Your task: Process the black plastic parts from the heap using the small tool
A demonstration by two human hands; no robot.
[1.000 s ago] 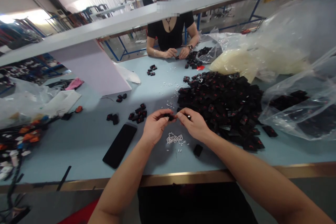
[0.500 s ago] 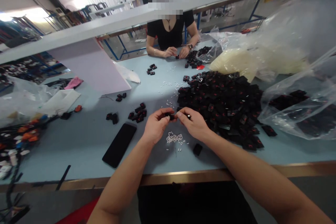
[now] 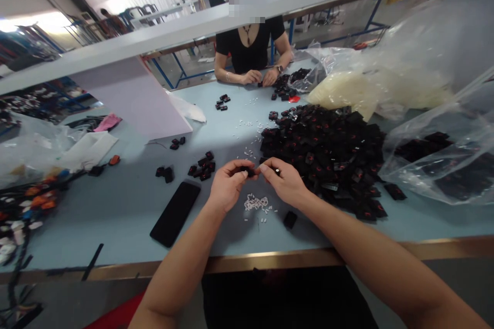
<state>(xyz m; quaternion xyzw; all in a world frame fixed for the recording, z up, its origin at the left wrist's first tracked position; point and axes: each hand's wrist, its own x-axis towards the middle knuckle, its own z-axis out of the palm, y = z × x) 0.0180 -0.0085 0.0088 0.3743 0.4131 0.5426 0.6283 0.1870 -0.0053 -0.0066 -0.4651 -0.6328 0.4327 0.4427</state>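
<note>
My left hand (image 3: 227, 185) is closed, its thumb and fingers pinching a small black plastic connector housing (image 3: 247, 170). Close by on the right, my right hand (image 3: 284, 180) is closed in a pinch, fingertips at the housing's side. A dark stick with a pale round end (image 3: 278, 171) pokes out of the right fingers; the rest of it is hidden. On the table below both hands lies a small heap of tiny white pegs (image 3: 255, 202). A single black housing (image 3: 290, 219) rests under my right wrist.
A large pile of black housings (image 3: 324, 144) covers the right side, beside clear plastic bags (image 3: 417, 77). Small groups of housings (image 3: 203, 165) and a black phone (image 3: 175, 213) lie left. Across the table sits a co-worker (image 3: 250, 51), under a white shelf (image 3: 185, 36). Wires (image 3: 38, 195) crowd the far left.
My left hand has shifted very slightly left with the housing, widening the gap to my right fingertips a little. My right hand stays almost where it was.
</note>
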